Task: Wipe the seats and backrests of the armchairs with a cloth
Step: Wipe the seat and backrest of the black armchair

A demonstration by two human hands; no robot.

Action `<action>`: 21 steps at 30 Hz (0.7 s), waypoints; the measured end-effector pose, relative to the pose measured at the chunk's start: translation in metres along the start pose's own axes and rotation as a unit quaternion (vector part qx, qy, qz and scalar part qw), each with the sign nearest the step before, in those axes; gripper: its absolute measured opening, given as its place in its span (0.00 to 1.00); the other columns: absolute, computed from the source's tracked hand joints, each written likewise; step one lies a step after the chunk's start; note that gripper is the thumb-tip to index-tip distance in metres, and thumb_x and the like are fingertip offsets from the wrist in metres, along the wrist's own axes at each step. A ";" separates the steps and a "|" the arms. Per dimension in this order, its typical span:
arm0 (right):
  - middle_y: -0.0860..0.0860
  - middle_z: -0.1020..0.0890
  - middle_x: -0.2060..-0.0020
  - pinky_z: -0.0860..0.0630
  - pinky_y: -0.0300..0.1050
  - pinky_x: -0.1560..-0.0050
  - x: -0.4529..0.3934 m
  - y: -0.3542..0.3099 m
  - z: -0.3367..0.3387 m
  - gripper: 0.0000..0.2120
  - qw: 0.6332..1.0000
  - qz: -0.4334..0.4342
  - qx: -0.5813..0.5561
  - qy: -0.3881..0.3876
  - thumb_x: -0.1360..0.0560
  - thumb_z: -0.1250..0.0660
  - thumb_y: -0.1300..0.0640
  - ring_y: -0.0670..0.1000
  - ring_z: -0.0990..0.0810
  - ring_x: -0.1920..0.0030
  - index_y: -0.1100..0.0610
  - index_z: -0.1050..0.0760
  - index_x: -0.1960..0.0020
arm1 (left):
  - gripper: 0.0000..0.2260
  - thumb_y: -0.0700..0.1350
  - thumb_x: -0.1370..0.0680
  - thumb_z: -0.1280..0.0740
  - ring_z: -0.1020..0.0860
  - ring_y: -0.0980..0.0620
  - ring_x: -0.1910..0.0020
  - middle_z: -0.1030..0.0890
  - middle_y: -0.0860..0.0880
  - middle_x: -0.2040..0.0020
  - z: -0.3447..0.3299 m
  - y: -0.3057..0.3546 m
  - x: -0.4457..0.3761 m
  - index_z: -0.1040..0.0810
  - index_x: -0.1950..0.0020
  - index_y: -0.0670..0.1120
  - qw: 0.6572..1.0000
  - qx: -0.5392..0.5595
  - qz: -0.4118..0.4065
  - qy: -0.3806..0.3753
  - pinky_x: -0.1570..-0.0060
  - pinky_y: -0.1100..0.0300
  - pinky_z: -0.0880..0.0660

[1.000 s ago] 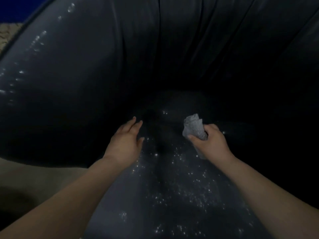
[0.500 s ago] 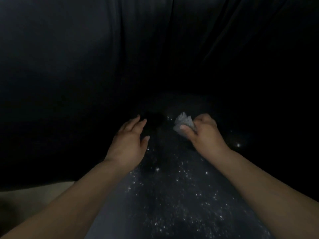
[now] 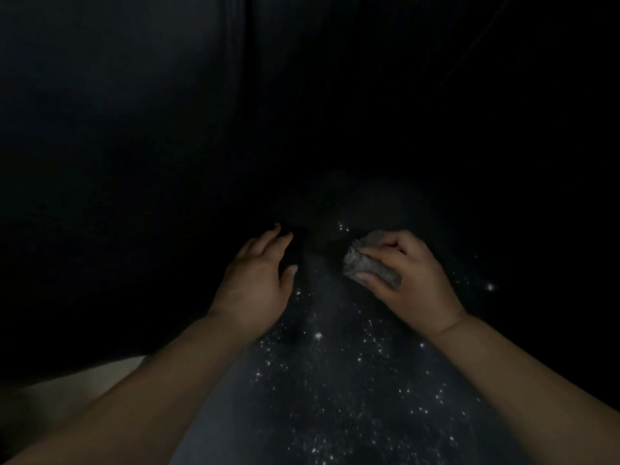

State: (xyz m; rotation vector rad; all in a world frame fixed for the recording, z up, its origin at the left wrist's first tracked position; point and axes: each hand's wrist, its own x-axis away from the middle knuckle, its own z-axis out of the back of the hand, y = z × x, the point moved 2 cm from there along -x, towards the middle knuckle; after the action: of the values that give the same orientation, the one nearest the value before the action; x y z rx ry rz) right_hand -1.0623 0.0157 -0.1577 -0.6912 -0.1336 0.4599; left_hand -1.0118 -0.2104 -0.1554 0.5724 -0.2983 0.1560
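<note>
While the right grip bunches the cloth for wiping, the left grip, beside it, rests open-fingered on the seat, likely steadying.

Armchair backrest above seat lost in darkness, folds barely readable. Cloth partly hidden under right hand. Both forearms cut by bottom edge, below seat.

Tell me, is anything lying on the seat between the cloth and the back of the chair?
Nothing visible does. The right hand grips the cloth on the seat, and only bare dark upholstery shows ahead toward the backrest, though that area is very dim.
</note>
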 end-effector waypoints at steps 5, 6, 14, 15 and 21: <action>0.53 0.28 0.46 0.27 0.39 0.42 -0.008 0.008 0.004 0.24 0.996 -0.033 0.017 0.080 0.28 0.28 0.60 0.48 0.27 0.45 0.57 0.27 0.33 | 0.24 0.51 0.19 0.40 0.45 0.54 0.25 0.43 0.54 0.22 -0.004 -0.002 -0.001 0.39 0.24 0.52 1.000 -0.005 -0.005 0.001 0.32 0.63 0.47; 0.53 0.29 0.45 0.30 0.33 0.42 -0.009 0.008 0.006 0.23 0.996 -0.027 0.018 0.088 0.28 0.28 0.61 0.46 0.28 0.45 0.56 0.27 0.33 | 0.24 0.50 0.19 0.39 0.45 0.54 0.25 0.43 0.54 0.22 -0.005 -0.002 -0.002 0.39 0.24 0.52 1.000 -0.007 -0.007 0.002 0.31 0.62 0.47; 0.55 0.26 0.40 0.27 0.55 0.41 0.007 0.013 0.000 0.30 0.992 -0.053 0.113 -0.017 0.31 0.27 0.48 0.56 0.28 0.42 0.57 0.27 0.32 | 0.25 0.55 0.19 0.42 0.49 0.47 0.23 0.50 0.56 0.21 -0.007 -0.005 -0.012 0.44 0.23 0.59 0.998 -0.048 0.006 -0.031 0.27 0.49 0.42; 0.56 0.26 0.41 0.26 0.55 0.41 0.006 0.016 -0.001 0.28 0.993 -0.061 0.097 -0.010 0.30 0.26 0.52 0.57 0.28 0.42 0.57 0.27 0.33 | 0.25 0.55 0.19 0.42 0.49 0.47 0.23 0.51 0.57 0.21 -0.006 -0.007 -0.014 0.45 0.23 0.60 0.998 -0.052 0.008 -0.036 0.27 0.48 0.42; 0.55 0.29 0.41 0.30 0.48 0.37 -0.045 0.002 -0.021 0.18 0.990 -0.122 -0.037 0.067 0.25 0.32 0.60 0.54 0.30 0.40 0.57 0.25 0.35 | 0.26 0.56 0.20 0.43 0.53 0.51 0.23 0.54 0.57 0.21 -0.008 -0.010 -0.019 0.47 0.23 0.61 0.997 -0.073 -0.012 -0.037 0.27 0.48 0.41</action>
State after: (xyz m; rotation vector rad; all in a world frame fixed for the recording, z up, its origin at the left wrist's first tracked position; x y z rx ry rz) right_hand -1.0979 -0.0157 -0.1738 -0.7666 -0.1065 0.1734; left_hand -1.0252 -0.2150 -0.1728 0.4381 -0.3714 0.0883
